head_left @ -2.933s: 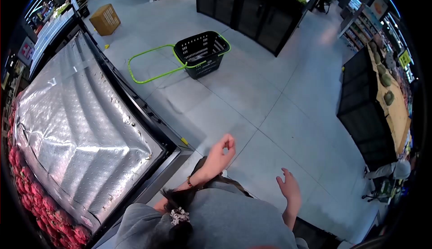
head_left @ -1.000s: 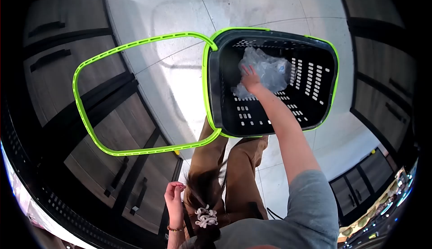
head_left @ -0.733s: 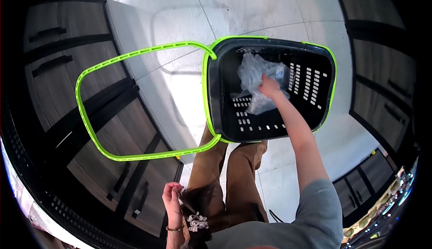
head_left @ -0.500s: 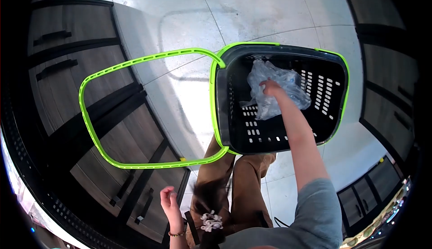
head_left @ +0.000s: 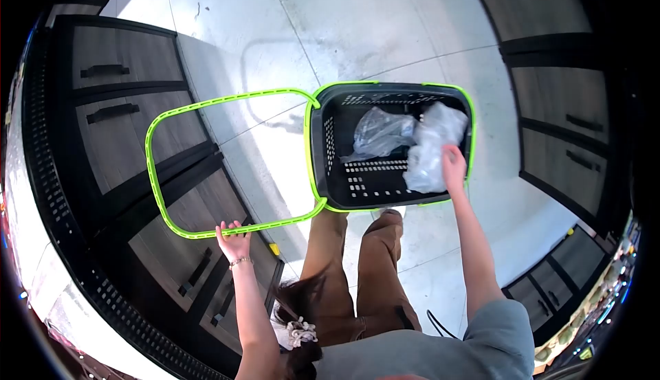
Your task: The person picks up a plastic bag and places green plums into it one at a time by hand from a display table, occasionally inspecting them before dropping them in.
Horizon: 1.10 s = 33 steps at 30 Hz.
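Note:
A black basket (head_left: 375, 201) with a lime green rim stands on the floor in front of my legs. Its green handle (head_left: 153, 174) is folded out to the left. My left hand (head_left: 234, 241) has its fingers on the handle's near bar. My right hand (head_left: 454, 167) is over the basket's right side, closed on a crumpled clear plastic bag (head_left: 434, 139), which is blurred. A second clear plastic bag (head_left: 385, 132) lies inside the basket, left of the held one. What is in the bags cannot be made out.
Dark wood drawer cabinets (head_left: 130, 77) line the left side, and others (head_left: 560, 98) the right. Pale floor tiles (head_left: 371, 23) run between them. A small yellow object (head_left: 274, 249) is by the left cabinet. A dark cord (head_left: 436, 321) curves near my right leg.
My right hand has moved right with one bag, and the bags now show as two separate ones. My left hand has moved up onto the handle. The basket appears further left in view.

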### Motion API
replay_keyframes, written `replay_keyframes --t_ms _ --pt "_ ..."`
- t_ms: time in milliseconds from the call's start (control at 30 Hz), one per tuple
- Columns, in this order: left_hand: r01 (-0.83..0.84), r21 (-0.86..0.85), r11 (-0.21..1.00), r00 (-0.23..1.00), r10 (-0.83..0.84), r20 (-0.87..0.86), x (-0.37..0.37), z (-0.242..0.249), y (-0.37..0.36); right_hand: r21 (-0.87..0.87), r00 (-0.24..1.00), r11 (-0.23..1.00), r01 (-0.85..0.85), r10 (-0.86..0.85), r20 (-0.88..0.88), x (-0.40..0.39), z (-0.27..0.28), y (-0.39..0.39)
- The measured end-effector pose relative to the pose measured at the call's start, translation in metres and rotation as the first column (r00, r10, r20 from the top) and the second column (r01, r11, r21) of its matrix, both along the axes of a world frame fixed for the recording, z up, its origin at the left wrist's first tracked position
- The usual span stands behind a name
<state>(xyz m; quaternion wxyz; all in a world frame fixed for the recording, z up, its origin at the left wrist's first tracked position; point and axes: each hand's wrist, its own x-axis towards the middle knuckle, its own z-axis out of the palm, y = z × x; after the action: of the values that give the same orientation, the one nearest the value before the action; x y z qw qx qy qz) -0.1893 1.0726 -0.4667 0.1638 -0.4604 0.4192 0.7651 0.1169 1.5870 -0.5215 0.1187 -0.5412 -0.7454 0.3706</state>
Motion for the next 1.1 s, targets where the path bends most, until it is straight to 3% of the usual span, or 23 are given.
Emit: replay_keyframes --t_ms 67,200,300,367,433,500,567,633,767,900,1000,1100 --pt "0.035 -0.004 0.999 0.997 -0.035 -0.065 0.006 0.026 0.003 0.043 0.989 0.988 0.147 -0.146 -0.026 0.060 0.046 0.001" --pt "0.041 -0.116 0.992 0.958 -0.072 -0.277 0.002 0.100 0.019 0.066 0.960 0.958 0.278 -0.275 -0.046 0.151 0.131 -0.007" --pt "0.131 -0.167 0.977 0.849 -0.198 -0.490 -0.018 0.163 0.004 0.066 0.958 0.956 0.285 -0.283 -0.042 0.182 0.181 -0.037" --pt "0.186 -0.356 0.916 0.716 -0.375 -0.588 -0.025 0.210 0.019 0.089 0.967 0.962 0.256 -0.256 -0.018 0.200 0.194 -0.057" --pt "0.302 -0.561 0.771 0.628 -0.604 -0.492 -0.018 0.261 0.062 0.079 0.967 0.963 0.256 -0.254 -0.029 0.208 0.212 -0.060" --pt "0.525 -0.586 0.617 0.539 -0.774 -0.333 -0.008 0.279 0.092 0.026 0.955 0.956 0.291 -0.289 -0.060 0.222 0.238 -0.072" --pt "0.399 -0.780 0.483 0.540 -0.811 -0.227 0.036 0.302 0.156 0.039 0.946 0.949 0.314 -0.308 -0.103 0.240 0.267 -0.079" --pt "0.167 -0.948 0.270 0.357 -0.913 -0.197 0.069 0.293 0.191 0.057 0.926 0.932 0.358 -0.347 -0.148 0.276 0.286 -0.080" --pt "0.082 -0.995 -0.049 0.119 -0.991 0.058 0.133 0.297 0.267 0.135 0.844 0.840 0.525 -0.495 -0.206 0.371 0.297 -0.089" --pt "-0.055 -0.998 0.016 -0.006 -1.000 -0.016 0.144 0.286 0.337 0.173 0.683 0.661 0.730 -0.695 -0.225 0.447 0.308 -0.097" --pt "-0.073 -0.992 -0.104 -0.093 -0.989 0.111 0.128 0.280 0.391 0.152 0.563 0.542 0.826 -0.794 -0.229 0.469 0.321 -0.101" --pt "-0.207 -0.966 -0.155 -0.288 -0.934 0.212 0.112 0.268 0.438 0.201 0.511 0.475 0.857 -0.833 -0.210 0.475 0.321 -0.100"
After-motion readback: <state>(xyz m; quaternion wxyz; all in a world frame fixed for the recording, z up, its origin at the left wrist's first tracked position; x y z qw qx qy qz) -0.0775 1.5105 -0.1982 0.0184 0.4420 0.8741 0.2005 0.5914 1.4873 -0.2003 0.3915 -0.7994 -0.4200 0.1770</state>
